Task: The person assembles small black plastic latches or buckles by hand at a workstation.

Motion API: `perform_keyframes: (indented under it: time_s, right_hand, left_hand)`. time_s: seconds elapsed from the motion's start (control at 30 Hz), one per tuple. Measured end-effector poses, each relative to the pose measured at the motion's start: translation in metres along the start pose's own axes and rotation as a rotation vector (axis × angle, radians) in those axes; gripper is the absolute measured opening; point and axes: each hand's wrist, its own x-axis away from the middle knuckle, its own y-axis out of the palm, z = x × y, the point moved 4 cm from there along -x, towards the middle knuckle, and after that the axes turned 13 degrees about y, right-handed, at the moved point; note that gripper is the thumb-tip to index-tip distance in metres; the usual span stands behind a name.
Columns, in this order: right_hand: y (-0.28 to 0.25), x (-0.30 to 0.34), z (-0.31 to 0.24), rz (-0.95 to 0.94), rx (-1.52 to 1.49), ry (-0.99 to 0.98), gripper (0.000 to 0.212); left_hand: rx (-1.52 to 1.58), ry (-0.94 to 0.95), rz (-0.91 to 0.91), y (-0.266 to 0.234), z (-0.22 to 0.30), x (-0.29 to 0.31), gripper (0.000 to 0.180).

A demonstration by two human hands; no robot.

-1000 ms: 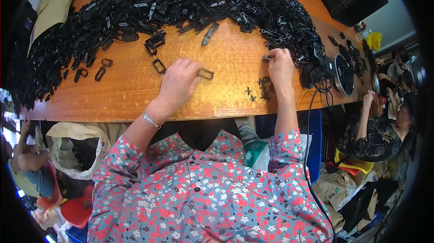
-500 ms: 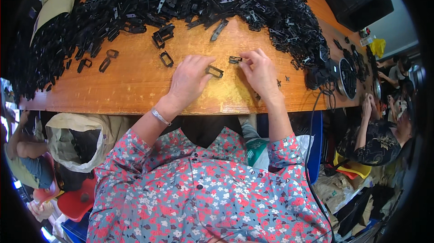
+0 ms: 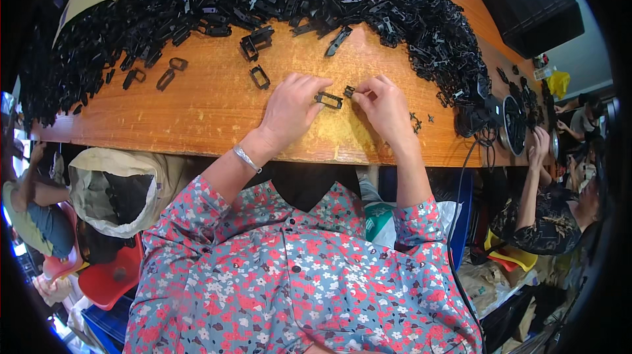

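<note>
Over the worn wooden table, my left hand (image 3: 293, 109) pinches a black rectangular plastic frame (image 3: 328, 100) by its left end. My right hand (image 3: 384, 105) is closed on a smaller black plastic piece (image 3: 349, 91) between thumb and fingertips. The small piece is close to the frame's right end; I cannot tell whether they touch. Beyond my left hand lies a loose black frame (image 3: 259, 77), with a black part (image 3: 255, 43) behind it. A long grey-black strip (image 3: 338, 41) lies farther back.
A big heap of black plastic parts (image 3: 421, 18) curves along the table's far side. Tiny cross-shaped pieces (image 3: 431, 118) lie right of my right hand, near a cable (image 3: 486, 133) and a metal dish (image 3: 510, 127). An open sack (image 3: 115, 189) stands below the table edge; a co-worker (image 3: 546, 202) sits at right.
The small piece in my right hand has turned and come nearer the frame in my left hand. The whole view has shifted slightly, moving the table's contents rightward in it.
</note>
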Motion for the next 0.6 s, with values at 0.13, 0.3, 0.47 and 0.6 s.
perform_keyframes:
  time_s: [0.13,0.3,0.47,0.6]
  right_hand:
    - [0.004,-0.002,0.012,0.095,-0.064,0.043,0.009]
    - [0.004,-0.001,0.002,0.083,0.089,0.013,0.009]
    - [0.005,0.003,-0.007,0.092,-0.166,0.017,0.005]
    - [0.019,0.011,-0.025,0.09,-0.105,-0.137,0.011]
  left_hand:
    - [0.013,0.001,0.003,0.0,-0.001,0.0,0.049]
    - [0.024,-0.004,0.005,0.001,-0.002,-0.001,0.052]
    - [0.041,-0.024,0.006,0.001,-0.002,-0.001,0.055]
    - [0.052,-0.034,0.018,0.001,-0.005,0.001,0.057]
